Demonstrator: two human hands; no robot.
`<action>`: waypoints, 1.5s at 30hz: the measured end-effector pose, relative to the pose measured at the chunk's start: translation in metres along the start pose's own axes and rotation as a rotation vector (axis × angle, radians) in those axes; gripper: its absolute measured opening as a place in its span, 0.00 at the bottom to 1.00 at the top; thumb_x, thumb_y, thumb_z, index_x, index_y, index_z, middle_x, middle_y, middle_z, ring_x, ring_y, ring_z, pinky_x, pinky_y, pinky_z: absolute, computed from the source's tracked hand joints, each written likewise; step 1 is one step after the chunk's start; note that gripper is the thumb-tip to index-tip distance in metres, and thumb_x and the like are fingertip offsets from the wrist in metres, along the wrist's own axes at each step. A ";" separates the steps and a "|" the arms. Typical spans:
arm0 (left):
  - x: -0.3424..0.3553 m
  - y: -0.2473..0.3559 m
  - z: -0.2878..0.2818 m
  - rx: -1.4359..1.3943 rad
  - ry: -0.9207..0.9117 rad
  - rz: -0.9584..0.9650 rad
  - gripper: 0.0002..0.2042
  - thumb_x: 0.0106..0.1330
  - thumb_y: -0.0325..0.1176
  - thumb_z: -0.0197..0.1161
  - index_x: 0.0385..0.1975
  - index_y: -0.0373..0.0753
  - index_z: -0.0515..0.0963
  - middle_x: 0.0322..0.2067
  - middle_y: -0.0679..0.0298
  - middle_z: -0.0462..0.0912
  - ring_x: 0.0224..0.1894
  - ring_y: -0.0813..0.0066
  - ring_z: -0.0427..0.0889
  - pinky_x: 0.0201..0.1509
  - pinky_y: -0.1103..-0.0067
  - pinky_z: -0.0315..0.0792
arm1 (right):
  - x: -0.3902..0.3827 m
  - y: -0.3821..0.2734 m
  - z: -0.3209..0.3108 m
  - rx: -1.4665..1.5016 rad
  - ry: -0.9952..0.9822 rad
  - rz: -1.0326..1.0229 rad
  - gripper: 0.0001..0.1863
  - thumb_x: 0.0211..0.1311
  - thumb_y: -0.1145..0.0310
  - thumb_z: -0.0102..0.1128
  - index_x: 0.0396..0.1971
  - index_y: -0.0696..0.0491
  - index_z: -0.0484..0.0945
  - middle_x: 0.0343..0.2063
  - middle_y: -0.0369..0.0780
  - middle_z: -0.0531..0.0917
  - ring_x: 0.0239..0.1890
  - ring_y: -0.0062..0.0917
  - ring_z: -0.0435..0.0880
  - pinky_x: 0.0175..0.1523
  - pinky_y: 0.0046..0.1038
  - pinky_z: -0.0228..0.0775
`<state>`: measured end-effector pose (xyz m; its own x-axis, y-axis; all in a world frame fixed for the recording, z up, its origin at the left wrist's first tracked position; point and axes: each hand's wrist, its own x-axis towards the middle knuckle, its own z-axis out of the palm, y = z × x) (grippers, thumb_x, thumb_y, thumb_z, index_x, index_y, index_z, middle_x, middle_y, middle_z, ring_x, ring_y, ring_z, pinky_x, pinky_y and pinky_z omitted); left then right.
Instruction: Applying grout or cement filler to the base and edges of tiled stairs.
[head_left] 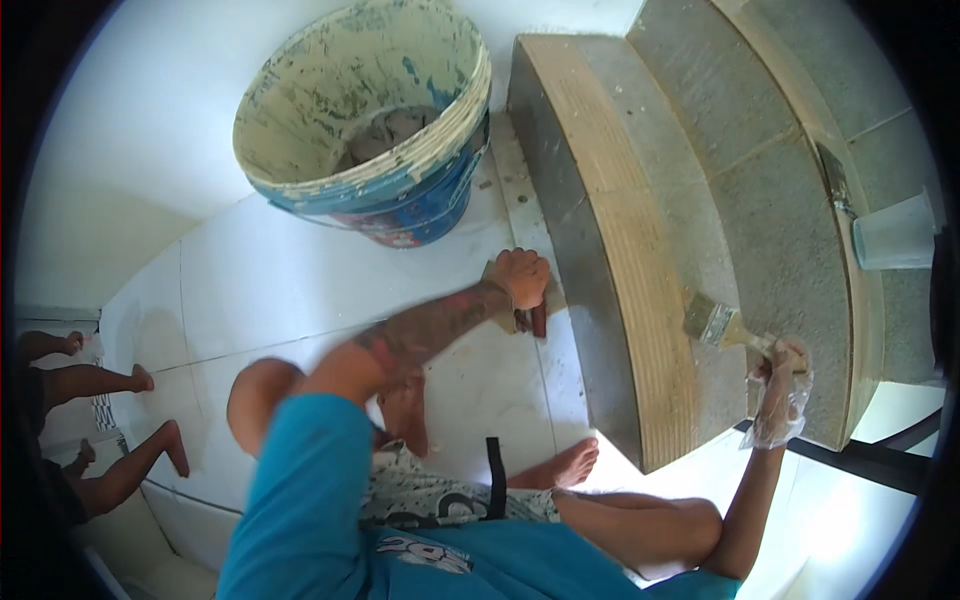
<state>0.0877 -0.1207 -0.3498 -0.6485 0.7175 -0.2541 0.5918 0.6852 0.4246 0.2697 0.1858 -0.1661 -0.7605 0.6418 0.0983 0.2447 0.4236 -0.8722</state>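
Observation:
My left hand (522, 278) reaches down to the white tiled floor beside the lowest step. Its fingers are closed around something with a dark red, handle-like part (540, 318) and a flat tan edge; the hand hides most of it, so its kind is unclear. My right hand (782, 372), covered in a thin clear plastic bag or glove, grips the light wooden handle of a paintbrush (712, 320). The brush's pale bristles point left, just over the step's grey tile (690, 240) near its wood-look front strip (625, 220).
A large blue bucket (440, 205), cream-crusted inside with grey material at the bottom, stands ahead. On the upper step are a translucent plastic cup (893, 236) and another brush (836, 185). Other people's bare legs (105, 382) show at far left. My bare foot (570, 465) is near the steps.

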 end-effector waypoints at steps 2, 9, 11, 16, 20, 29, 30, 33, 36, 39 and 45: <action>0.010 -0.001 0.032 0.005 0.162 -0.221 0.19 0.46 0.42 0.63 0.35 0.38 0.77 0.38 0.56 0.73 0.44 0.58 0.71 0.46 0.66 0.66 | -0.009 -0.009 0.007 0.016 -0.019 0.010 0.13 0.60 0.60 0.56 0.38 0.53 0.72 0.25 0.33 0.73 0.26 0.13 0.71 0.29 0.16 0.64; 0.030 -0.008 0.085 -0.017 0.291 -0.021 0.15 0.44 0.38 0.62 0.34 0.42 0.76 0.35 0.60 0.72 0.44 0.64 0.69 0.46 0.63 0.61 | -0.024 -0.026 0.006 -0.137 -0.052 -0.038 0.12 0.60 0.64 0.56 0.38 0.56 0.71 0.24 0.36 0.76 0.23 0.16 0.74 0.29 0.19 0.68; 0.031 -0.020 0.109 0.037 0.448 0.034 0.12 0.47 0.37 0.58 0.32 0.42 0.76 0.31 0.62 0.73 0.40 0.64 0.71 0.45 0.62 0.61 | -0.031 -0.029 0.004 -0.157 -0.081 -0.049 0.12 0.60 0.64 0.56 0.38 0.56 0.71 0.24 0.36 0.76 0.24 0.16 0.74 0.29 0.19 0.68; 0.033 -0.015 0.116 0.121 0.461 -0.029 0.08 0.52 0.36 0.54 0.28 0.42 0.76 0.29 0.62 0.75 0.37 0.63 0.73 0.44 0.60 0.63 | -0.047 -0.031 -0.001 -0.236 -0.028 -0.008 0.12 0.60 0.64 0.55 0.39 0.56 0.72 0.25 0.35 0.75 0.24 0.16 0.72 0.30 0.18 0.65; 0.040 -0.004 0.107 0.082 0.463 -0.025 0.06 0.54 0.35 0.51 0.25 0.42 0.74 0.26 0.60 0.76 0.33 0.63 0.74 0.41 0.61 0.63 | -0.043 -0.017 -0.005 -0.206 0.016 -0.052 0.12 0.60 0.63 0.55 0.39 0.55 0.72 0.24 0.35 0.75 0.24 0.16 0.72 0.30 0.19 0.65; 0.029 -0.005 0.032 -0.123 0.170 -0.238 0.10 0.45 0.36 0.60 0.23 0.37 0.75 0.26 0.58 0.76 0.34 0.66 0.73 0.30 0.71 0.67 | -0.022 -0.027 -0.009 -0.422 -0.024 -0.059 0.14 0.60 0.61 0.55 0.36 0.57 0.73 0.24 0.33 0.73 0.27 0.16 0.69 0.33 0.19 0.63; 0.040 -0.001 0.046 -0.123 0.343 -0.320 0.09 0.45 0.35 0.60 0.23 0.37 0.75 0.27 0.59 0.76 0.35 0.66 0.73 0.33 0.71 0.68 | -0.019 -0.029 -0.014 -0.419 -0.017 -0.026 0.15 0.60 0.59 0.54 0.36 0.57 0.73 0.24 0.33 0.72 0.27 0.16 0.68 0.33 0.20 0.62; 0.054 -0.006 0.063 -0.523 0.454 -0.375 0.08 0.48 0.32 0.59 0.27 0.37 0.76 0.30 0.53 0.77 0.38 0.58 0.76 0.39 0.66 0.70 | -0.008 0.005 -0.039 -0.472 -0.047 -0.088 0.19 0.61 0.58 0.52 0.42 0.60 0.72 0.28 0.36 0.74 0.27 0.15 0.70 0.31 0.20 0.64; 0.029 -0.019 0.087 -0.731 0.553 -0.298 0.13 0.49 0.29 0.59 0.36 0.35 0.73 0.34 0.49 0.77 0.40 0.53 0.76 0.43 0.65 0.70 | -0.038 -0.026 0.005 -0.666 -0.077 -0.169 0.14 0.62 0.62 0.46 0.30 0.54 0.78 0.27 0.39 0.79 0.26 0.26 0.75 0.32 0.30 0.69; 0.029 0.001 0.051 -0.925 0.406 -0.301 0.18 0.49 0.27 0.58 0.42 0.33 0.69 0.37 0.47 0.75 0.41 0.51 0.75 0.43 0.65 0.69 | -0.040 -0.032 -0.003 -0.530 -0.076 -0.258 0.14 0.63 0.61 0.46 0.29 0.54 0.78 0.27 0.38 0.78 0.25 0.23 0.73 0.32 0.30 0.69; 0.054 0.001 0.087 -1.460 0.346 -0.135 0.22 0.48 0.25 0.55 0.48 0.37 0.68 0.29 0.60 0.75 0.29 0.70 0.74 0.30 0.72 0.69 | -0.027 -0.026 0.000 -0.503 -0.119 -0.168 0.16 0.61 0.60 0.51 0.38 0.58 0.74 0.25 0.36 0.76 0.28 0.18 0.72 0.34 0.21 0.65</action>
<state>0.0942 -0.0704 -0.4386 -0.8587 0.4540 -0.2378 -0.3280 -0.1303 0.9357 0.2842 0.1572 -0.1456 -0.8698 0.4742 0.1363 0.3492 0.7868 -0.5090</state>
